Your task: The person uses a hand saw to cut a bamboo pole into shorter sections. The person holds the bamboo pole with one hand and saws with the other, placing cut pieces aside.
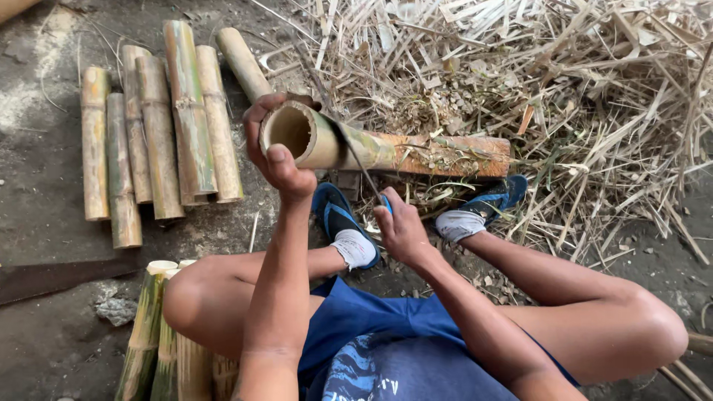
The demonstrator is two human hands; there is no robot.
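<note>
My left hand point(273, 152) grips the open near end of a hollow bamboo section point(416, 152), which lies raised and points to the right over the litter. My right hand point(401, 230) is shut on the blue-tipped handle of a long knife point(349, 145). Its thin blade runs up and left and rests across the top of the bamboo, a little behind the rim. My bent legs frame both hands, with feet in blue sandals point(338, 219) under the bamboo.
Several cut bamboo sections point(160, 130) lie side by side on the dirt floor at the upper left. More bamboo pieces point(160, 341) stand by my left knee. A heap of dry bamboo strips and shavings point(564, 82) fills the upper right.
</note>
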